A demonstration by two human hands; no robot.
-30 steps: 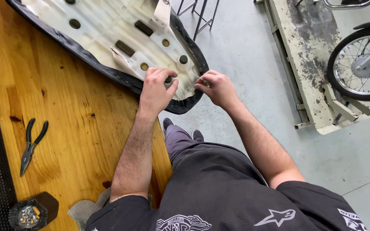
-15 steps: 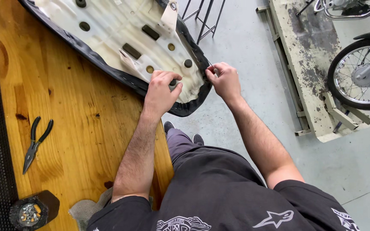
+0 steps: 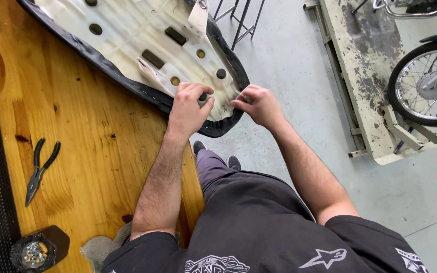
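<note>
Seat (image 3: 142, 40) cropped | left hand (image 3: 187, 108) presses cover | right fingers (image 3: 243, 101) pinch edge, staple perhaps

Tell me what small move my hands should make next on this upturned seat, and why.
Probably pull the black cover edge a little further over the pan's rim with the right hand, while the left hand presses down on the cream seat base. The right hand pinches the edge at the seat's end, which overhangs the wooden bench.
</note>
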